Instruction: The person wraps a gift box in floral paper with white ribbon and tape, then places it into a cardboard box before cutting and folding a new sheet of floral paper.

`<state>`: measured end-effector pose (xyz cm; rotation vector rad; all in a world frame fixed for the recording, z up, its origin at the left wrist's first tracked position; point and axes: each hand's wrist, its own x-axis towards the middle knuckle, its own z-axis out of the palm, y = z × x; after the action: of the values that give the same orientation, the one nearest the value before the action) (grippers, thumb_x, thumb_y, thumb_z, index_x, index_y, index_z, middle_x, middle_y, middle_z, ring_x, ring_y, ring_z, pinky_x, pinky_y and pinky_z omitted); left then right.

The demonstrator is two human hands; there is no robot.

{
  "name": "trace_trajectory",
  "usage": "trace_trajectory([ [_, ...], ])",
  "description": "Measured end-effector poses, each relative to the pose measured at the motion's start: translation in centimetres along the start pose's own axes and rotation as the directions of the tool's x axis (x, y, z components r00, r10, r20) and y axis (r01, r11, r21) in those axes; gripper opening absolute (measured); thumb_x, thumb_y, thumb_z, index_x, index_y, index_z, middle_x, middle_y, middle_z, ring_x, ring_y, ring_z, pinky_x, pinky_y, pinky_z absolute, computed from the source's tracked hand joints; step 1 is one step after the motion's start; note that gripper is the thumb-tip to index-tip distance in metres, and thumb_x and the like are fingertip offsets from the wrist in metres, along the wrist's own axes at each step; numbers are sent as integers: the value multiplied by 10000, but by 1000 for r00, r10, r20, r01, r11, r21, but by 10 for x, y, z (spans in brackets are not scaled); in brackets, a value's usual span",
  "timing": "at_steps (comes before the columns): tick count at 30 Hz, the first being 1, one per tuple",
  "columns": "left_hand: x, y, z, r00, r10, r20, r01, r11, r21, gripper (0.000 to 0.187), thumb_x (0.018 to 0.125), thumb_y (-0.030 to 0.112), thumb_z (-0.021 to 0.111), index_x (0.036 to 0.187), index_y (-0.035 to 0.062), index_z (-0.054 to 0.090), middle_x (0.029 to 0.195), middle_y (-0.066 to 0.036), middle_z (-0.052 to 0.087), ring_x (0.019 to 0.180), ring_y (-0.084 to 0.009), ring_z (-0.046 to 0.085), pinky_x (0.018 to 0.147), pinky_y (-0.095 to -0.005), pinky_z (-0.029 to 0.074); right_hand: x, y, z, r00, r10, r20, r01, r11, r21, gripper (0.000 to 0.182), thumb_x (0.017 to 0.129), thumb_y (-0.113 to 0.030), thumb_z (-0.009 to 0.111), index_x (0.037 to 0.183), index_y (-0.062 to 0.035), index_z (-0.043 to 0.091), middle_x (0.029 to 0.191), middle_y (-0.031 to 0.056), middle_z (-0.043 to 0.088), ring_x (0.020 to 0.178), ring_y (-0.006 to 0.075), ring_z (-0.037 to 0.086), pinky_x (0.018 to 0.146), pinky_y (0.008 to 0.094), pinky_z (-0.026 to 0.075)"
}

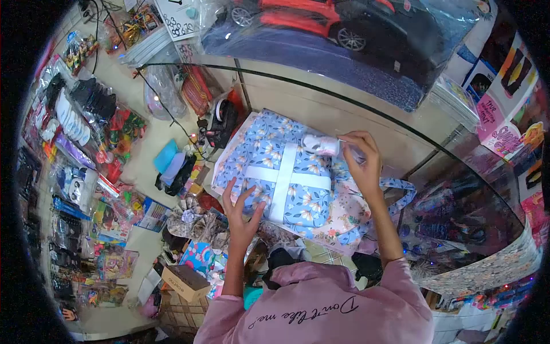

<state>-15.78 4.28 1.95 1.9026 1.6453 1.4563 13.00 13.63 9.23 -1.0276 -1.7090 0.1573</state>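
Note:
A box wrapped in blue floral paper [309, 203] lies in front of me, with white ribbon [288, 166] crossing over its top. My left hand [243, 213] rests at the box's lower left edge, fingers spread. Above the box's upper right corner, my right hand [364, 157] pinches the right end of a small white cylinder with a dark and pinkish print [321, 145]. More blue floral paper [266, 127] lies under and behind the box. Pinkish floral paper [349, 209] shows at its lower right.
A glass counter edge [321, 89] curves behind the box, with a packaged red toy car [298, 14] above it. A black tape dispenser [220, 123] stands at the back left. Bagged goods [91, 103] fill the left side. A small brown carton [186, 282] sits at the lower left.

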Motion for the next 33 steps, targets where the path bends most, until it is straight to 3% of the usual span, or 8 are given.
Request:
trace_trajectory([
  [1,2,4,-1,999,12,-31,-12,1000,-1,359,796,166,723,1135,83,637,1378,-169,373,1294,-356,352,1065,-468,279,5,-10,1,999,-24,25,23,998,60,208,808,-41,641,1013,-7,654,971,136,659,920,254,629,834,332,471],
  [2,1,3,-2,997,-6,-80,2,999,-46,341,806,155,709,1127,69,633,1363,-167,384,1280,-350,365,1061,-465,285,10,-25,1,963,192,190,-235,943,235,219,810,-85,680,1018,-19,662,938,88,667,899,177,623,824,294,465],
  [5,-2,-1,-3,975,-57,-213,26,989,-145,293,831,127,671,1105,38,621,1321,-161,415,1238,-332,404,1044,-452,304,31,-33,16,747,187,638,-480,816,322,209,793,-109,734,975,-26,673,898,51,669,887,115,608,791,259,471],
  [8,-5,-6,-7,955,-82,-285,35,985,-168,251,843,108,648,1082,35,625,1282,-156,445,1201,-316,434,1022,-434,327,28,2,62,579,145,802,-561,785,263,224,768,-138,764,952,-36,686,885,46,675,887,120,619,779,253,479],
  [13,-10,-5,-16,991,-4,-131,-1,999,-33,163,835,86,645,993,52,668,1224,-155,492,1167,-312,464,990,-412,355,11,28,99,602,3,799,-434,840,324,184,728,-144,784,841,-21,707,886,64,702,828,147,651,770,278,508],
  [18,-9,-3,-3,991,104,79,-115,981,156,250,773,180,725,1021,152,717,1358,-126,444,1288,-377,330,1069,-488,230,13,20,102,652,-53,756,-166,963,211,127,693,-97,768,803,-58,719,796,67,702,741,202,673,707,295,526],
  [27,-9,-8,8,980,144,139,-175,954,242,251,762,184,728,1012,174,734,1416,-97,415,1319,-397,267,1103,-519,185,10,-1,91,649,23,760,49,996,-72,124,647,-127,782,757,-147,727,980,45,623,1043,254,538,937,484,356],
  [33,-15,-7,11,978,159,136,-189,950,248,301,769,207,719,1065,155,704,1300,-66,525,1264,-342,358,1070,-497,226,-10,-25,91,687,-121,716,437,857,-275,195,812,-272,676,804,-86,734,1158,113,523,1143,310,420,950,494,319],
])
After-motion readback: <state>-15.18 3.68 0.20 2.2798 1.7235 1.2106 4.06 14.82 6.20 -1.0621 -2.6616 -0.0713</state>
